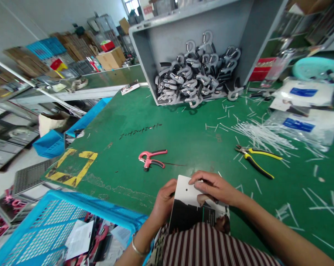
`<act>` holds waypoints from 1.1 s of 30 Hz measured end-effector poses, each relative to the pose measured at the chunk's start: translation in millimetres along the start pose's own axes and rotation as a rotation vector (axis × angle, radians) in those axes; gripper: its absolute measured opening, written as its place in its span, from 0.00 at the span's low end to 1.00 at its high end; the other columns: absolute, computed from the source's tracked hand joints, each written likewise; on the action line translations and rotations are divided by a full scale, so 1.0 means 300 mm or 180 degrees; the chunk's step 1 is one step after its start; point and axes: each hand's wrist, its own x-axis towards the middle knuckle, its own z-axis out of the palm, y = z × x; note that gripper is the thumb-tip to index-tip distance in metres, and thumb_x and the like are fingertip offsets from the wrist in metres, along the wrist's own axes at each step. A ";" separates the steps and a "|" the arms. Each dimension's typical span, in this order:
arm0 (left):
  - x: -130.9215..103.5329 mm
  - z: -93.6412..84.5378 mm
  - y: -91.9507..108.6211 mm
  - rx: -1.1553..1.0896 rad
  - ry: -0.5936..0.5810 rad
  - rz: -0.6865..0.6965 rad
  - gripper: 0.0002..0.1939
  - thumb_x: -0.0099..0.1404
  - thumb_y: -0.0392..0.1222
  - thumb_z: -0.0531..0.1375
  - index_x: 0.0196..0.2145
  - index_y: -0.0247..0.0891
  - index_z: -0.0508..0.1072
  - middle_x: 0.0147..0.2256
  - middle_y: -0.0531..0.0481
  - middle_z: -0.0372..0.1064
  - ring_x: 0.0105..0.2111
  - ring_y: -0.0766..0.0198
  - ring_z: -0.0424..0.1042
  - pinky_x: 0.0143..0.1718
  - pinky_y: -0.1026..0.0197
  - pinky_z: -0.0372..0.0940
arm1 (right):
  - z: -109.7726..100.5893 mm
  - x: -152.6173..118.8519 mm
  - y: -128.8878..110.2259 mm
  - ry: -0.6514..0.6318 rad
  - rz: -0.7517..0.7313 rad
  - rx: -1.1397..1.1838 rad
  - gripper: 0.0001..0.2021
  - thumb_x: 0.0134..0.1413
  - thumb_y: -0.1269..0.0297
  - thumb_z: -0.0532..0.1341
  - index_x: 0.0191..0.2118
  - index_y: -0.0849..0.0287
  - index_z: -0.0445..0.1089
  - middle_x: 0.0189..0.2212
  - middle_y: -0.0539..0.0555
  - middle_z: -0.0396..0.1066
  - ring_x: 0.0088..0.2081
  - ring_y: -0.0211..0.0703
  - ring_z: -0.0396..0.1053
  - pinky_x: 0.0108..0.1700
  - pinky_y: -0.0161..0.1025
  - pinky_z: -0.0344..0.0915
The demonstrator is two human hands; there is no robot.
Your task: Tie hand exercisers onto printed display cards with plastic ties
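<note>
A printed cardboard backing card (pixel 182 194) is held close to my body at the near edge of the green table (pixel 122 162). My left hand (pixel 165 199) is closed on its left edge, the fingertips hidden behind it. Along the top edge, my right hand (pixel 214 186) grips the card between thumb and fingers. Just beyond lies a pink and black hand grip strengthener (pixel 152 159), touched by neither hand. To the right rest yellow and black diagonal cutters (pixel 252 157), their handles apart. White cable ties (pixel 261 135) lie in a loose pile behind the cutters.
A grey bin (pixel 193 33) tipped toward me holds many grey hand grips (pixel 197 74). A blue basket (pixel 108 208) with cards and pink grips stands at left. Plastic packs (pixel 305 92) and a turquoise bowl (pixel 311 68) sit back right. Yellow-black tape (pixel 72 179) marks the left corner.
</note>
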 end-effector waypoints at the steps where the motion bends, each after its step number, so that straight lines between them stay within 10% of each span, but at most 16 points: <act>1: -0.002 -0.004 -0.002 -0.0021 0.0011 -0.0030 0.09 0.65 0.40 0.61 0.41 0.41 0.81 0.41 0.44 0.74 0.41 0.58 0.71 0.43 0.60 0.66 | 0.003 0.001 -0.002 0.0016 -0.0010 -0.0010 0.12 0.66 0.56 0.56 0.47 0.56 0.71 0.42 0.53 0.72 0.43 0.42 0.69 0.46 0.36 0.62; 10: -0.011 -0.007 -0.002 -0.0153 0.0072 -0.0440 0.09 0.64 0.42 0.62 0.40 0.38 0.78 0.42 0.44 0.75 0.40 0.59 0.73 0.42 0.61 0.66 | 0.034 0.019 0.004 0.0078 -0.0055 -0.0400 0.09 0.60 0.60 0.63 0.45 0.55 0.70 0.41 0.50 0.72 0.40 0.41 0.69 0.44 0.35 0.62; 16: -0.004 -0.013 0.033 -0.1197 0.0122 -0.0836 0.26 0.59 0.46 0.66 0.53 0.38 0.64 0.46 0.41 0.74 0.40 0.58 0.75 0.42 0.59 0.68 | 0.081 0.043 -0.010 0.0428 -0.0408 -0.0907 0.05 0.57 0.65 0.66 0.38 0.55 0.70 0.43 0.52 0.71 0.44 0.41 0.69 0.48 0.37 0.61; 21: 0.023 -0.079 0.072 0.0014 0.0484 -0.0795 0.17 0.69 0.50 0.55 0.50 0.38 0.69 0.41 0.46 0.75 0.35 0.63 0.71 0.37 0.63 0.65 | 0.118 0.046 0.009 0.0399 -0.0426 -0.0648 0.01 0.60 0.67 0.64 0.36 0.55 0.72 0.50 0.54 0.68 0.49 0.41 0.69 0.50 0.37 0.62; 24: 0.075 -0.102 0.068 0.0678 -0.0085 -0.0794 0.15 0.66 0.50 0.60 0.44 0.38 0.74 0.33 0.51 0.74 0.29 0.65 0.67 0.30 0.65 0.60 | 0.123 0.052 0.015 0.0313 -0.0439 -0.0656 0.01 0.59 0.67 0.64 0.35 0.56 0.73 0.53 0.55 0.65 0.53 0.44 0.66 0.54 0.40 0.61; 27: 0.123 -0.105 0.056 0.0538 -0.0503 -0.0965 0.13 0.64 0.49 0.61 0.37 0.36 0.78 0.31 0.51 0.74 0.30 0.64 0.69 0.30 0.65 0.60 | 0.064 0.050 -0.011 0.0472 -0.0560 -0.1072 0.01 0.60 0.66 0.64 0.36 0.55 0.73 0.52 0.55 0.67 0.56 0.47 0.62 0.57 0.46 0.58; 31: 0.140 -0.079 0.040 -0.0161 0.0643 -0.0934 0.15 0.63 0.50 0.61 0.41 0.36 0.74 0.35 0.50 0.75 0.32 0.64 0.72 0.31 0.65 0.65 | -0.099 0.059 -0.081 0.1103 -0.0677 -0.1913 0.05 0.65 0.64 0.59 0.40 0.54 0.72 0.53 0.55 0.68 0.56 0.50 0.60 0.57 0.51 0.54; 33: 0.134 -0.051 0.021 -0.0492 0.0625 -0.1030 0.19 0.61 0.50 0.62 0.44 0.36 0.69 0.31 0.51 0.74 0.26 0.64 0.72 0.25 0.65 0.66 | -0.160 0.115 -0.112 0.1368 -0.0756 -0.2204 0.06 0.66 0.65 0.57 0.44 0.55 0.71 0.52 0.56 0.69 0.54 0.50 0.61 0.57 0.51 0.55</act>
